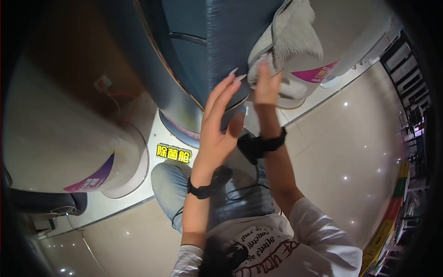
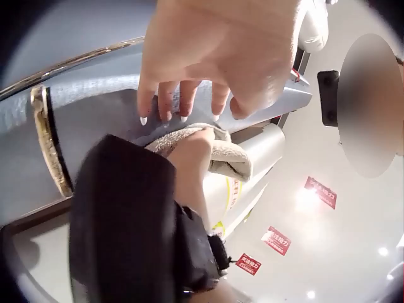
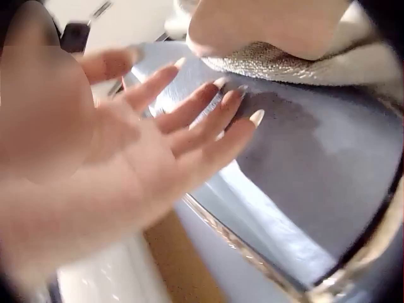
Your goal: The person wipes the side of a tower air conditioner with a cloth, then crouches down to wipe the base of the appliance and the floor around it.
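A grey-beige towel [image 1: 295,37] lies bunched over the edge of a glossy blue-grey fixture with gold trim [image 1: 235,41]. My right hand [image 1: 267,87] grips the towel's lower part, blurred in the head view. In the left wrist view the same hand [image 2: 192,154] is tucked against the towel folds. Beside it my left hand [image 1: 219,122] is held up with fingers extended, fingertips near the fixture's lower edge and nothing in its grasp. The right wrist view shows that left hand [image 3: 151,145] spread in front of a darker patch [image 3: 284,120] on the fixture's surface.
White rounded fixtures with purple labels stand on both sides, one at the left [image 1: 69,138]. A yellow-lettered sign [image 1: 174,153] lies on the white platform near my knee. A black cable [image 1: 249,188] crosses my lap. Display racks [image 1: 410,92] line the right.
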Motion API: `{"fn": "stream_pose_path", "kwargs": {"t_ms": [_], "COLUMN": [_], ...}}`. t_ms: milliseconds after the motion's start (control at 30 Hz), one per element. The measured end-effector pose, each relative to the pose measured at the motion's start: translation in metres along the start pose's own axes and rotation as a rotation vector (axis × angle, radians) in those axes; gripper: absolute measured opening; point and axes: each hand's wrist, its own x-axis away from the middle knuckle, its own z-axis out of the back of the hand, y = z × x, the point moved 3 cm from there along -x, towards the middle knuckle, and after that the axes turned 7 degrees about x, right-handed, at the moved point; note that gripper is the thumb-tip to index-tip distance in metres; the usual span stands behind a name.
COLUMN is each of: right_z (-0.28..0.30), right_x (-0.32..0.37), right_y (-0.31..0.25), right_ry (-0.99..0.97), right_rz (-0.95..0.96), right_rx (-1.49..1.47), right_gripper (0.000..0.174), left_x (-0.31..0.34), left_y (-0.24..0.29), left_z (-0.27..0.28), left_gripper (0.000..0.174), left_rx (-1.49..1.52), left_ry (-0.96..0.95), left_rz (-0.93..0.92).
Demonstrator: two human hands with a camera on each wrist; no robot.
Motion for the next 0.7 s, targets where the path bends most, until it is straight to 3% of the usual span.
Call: {"fn": "stream_pose_path", "kwargs": {"t_ms": [33,67,133,167,233,267,333,367,467,567,633,667,700], "right_z": [-0.012,-0.015,-0.019,-0.018,-0.02,-0.019,-0.013,-0.01,-0.015,-0.018,-0.013,-0.011,-0.009], "right_x": [0.005,0.01,0.027,0.037,0.065,0.076,0.104,0.116,0.148,0.163,0.136,0.131,0.122], "right_y": [-0.019,-0.017,0.008,0.026,0.079,0.098,0.139,0.156,0.189,0.178,0.111,0.1,0.087], "right_ry": [0.037,0.052,0.106,0.122,0.056,0.07,0.06,0.067,0.011,-0.092,-0.023,-0.018,-0.028], "right_rz": [0.035,0.036,-0.124,-0.127,-0.501,-0.502,-0.684,-0.687,-0.899,-1.067,-0.875,-0.883,-0.708], "right_rx": [-0.223,-0.228,-0.363,-0.363,-0.325,-0.322,0.079,0.083,-0.299,-0.197,-0.317,-0.315,-0.276], "right_gripper": [0.048,0.048,0.053,0.053,0.055,0.055,0.056,0.056,0.059,0.057,0.056,0.056,0.057], "left_x": [0.001,0.005,0.023,0.038,0.066,0.077,0.102,0.111,0.129,0.147,0.154,0.157,0.158], "left_y": [-0.003,-0.014,-0.043,-0.061,-0.083,-0.089,-0.104,-0.106,-0.106,-0.112,-0.115,-0.116,-0.114], "left_z": [-0.003,-0.006,-0.013,-0.018,-0.024,-0.024,-0.024,-0.023,-0.019,-0.01,-0.002,0.002,0.004], "left_gripper": [0.045,0.046,0.05,0.052,0.052,0.052,0.051,0.051,0.048,0.048,0.048,0.048,0.048], "left_rx": [-0.001,-0.042,-0.101,-0.086,-0.078,-0.073,-0.175,-0.17,-0.246,-0.27,-0.231,-0.187,-0.184], "left_ry": [-0.015,-0.075,-0.139,-0.129,-0.134,-0.147,-0.224,-0.231,-0.321,-0.36,-0.315,-0.265,-0.27], "left_rz": [-0.001,0.069,0.198,0.268,0.315,0.316,0.53,0.532,0.561,0.645,0.736,0.821,0.827]}}
